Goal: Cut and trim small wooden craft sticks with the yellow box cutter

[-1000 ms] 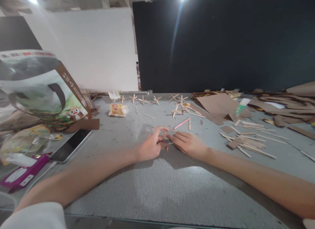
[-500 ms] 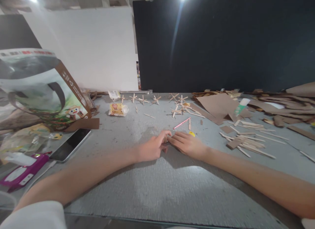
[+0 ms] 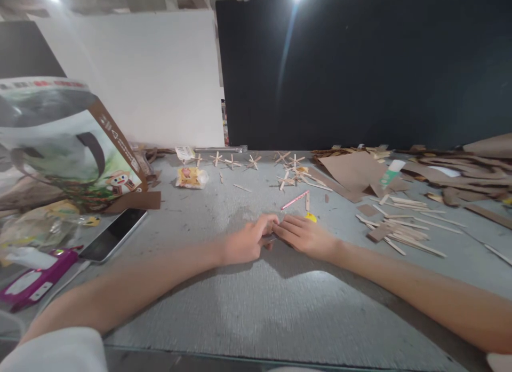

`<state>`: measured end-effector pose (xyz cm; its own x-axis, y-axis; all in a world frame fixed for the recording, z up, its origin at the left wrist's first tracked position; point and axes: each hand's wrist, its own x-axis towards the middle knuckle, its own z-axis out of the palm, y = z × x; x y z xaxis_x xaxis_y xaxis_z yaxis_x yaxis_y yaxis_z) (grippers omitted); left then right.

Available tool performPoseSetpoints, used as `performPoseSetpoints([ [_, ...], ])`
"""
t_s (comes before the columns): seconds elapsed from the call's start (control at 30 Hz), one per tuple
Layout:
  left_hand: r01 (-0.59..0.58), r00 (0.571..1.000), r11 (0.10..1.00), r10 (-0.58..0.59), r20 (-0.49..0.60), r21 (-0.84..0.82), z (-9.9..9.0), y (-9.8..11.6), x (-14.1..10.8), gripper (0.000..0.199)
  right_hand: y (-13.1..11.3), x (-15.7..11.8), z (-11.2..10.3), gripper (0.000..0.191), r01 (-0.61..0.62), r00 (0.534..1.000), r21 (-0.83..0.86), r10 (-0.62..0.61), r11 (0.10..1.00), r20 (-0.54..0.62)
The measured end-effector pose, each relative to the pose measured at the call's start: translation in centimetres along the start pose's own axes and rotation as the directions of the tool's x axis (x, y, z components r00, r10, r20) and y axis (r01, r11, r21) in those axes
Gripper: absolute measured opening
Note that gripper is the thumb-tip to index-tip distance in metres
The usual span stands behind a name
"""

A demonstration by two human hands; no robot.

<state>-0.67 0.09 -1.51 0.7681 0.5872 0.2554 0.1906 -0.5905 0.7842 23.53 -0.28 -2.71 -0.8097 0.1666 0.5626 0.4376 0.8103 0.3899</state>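
Small thin piece (image 3: 272,238), mostly hidden, sits between both hands at mid-table (image 3: 256,313). Left hand (image 3: 246,242) curled, right hand (image 3: 302,234) fingers together; can't tell which pinches it. Yellow item (image 3: 311,217) just beyond right hand, pink striped stick (image 3: 295,200) farther, loose sticks (image 3: 408,233) right.

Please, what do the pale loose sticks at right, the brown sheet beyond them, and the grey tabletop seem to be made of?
Sticks: probably bare wood, matt; pale tan, slim and straight.
Brown sheet: likely cardboard or stiff paper; dull, evenly brown.
Tabletop: uncertain, perhaps coated board or metal; fine streaks and soft sheen show.
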Motion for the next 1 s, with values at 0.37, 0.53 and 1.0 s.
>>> performPoseSetpoints([
  [0.37, 0.116, 0.989, 0.984, -0.126, -0.074, -0.132, 0.01, 0.42, 0.39, 0.045, 0.07, 0.09, -0.02, 0.040, -0.088, 0.995, 0.042, 0.086, 0.995, 0.045],
  [0.53, 0.127, 0.987, 0.970, -0.144, -0.072, -0.208, 0.07, 0.34, 0.44, 0.053, 0.06, 0.02, -0.06, 0.037, -0.126, 0.990, 0.051, 0.122, 0.991, 0.073],
  [1.0, 0.190, 0.977, 0.934, -0.212, -0.039, -0.303, -0.13, 0.79, 0.64, 0.055, 0.14, -0.35, 0.02, 0.045, -0.173, 0.983, 0.005, 0.173, 0.985, 0.055],
])
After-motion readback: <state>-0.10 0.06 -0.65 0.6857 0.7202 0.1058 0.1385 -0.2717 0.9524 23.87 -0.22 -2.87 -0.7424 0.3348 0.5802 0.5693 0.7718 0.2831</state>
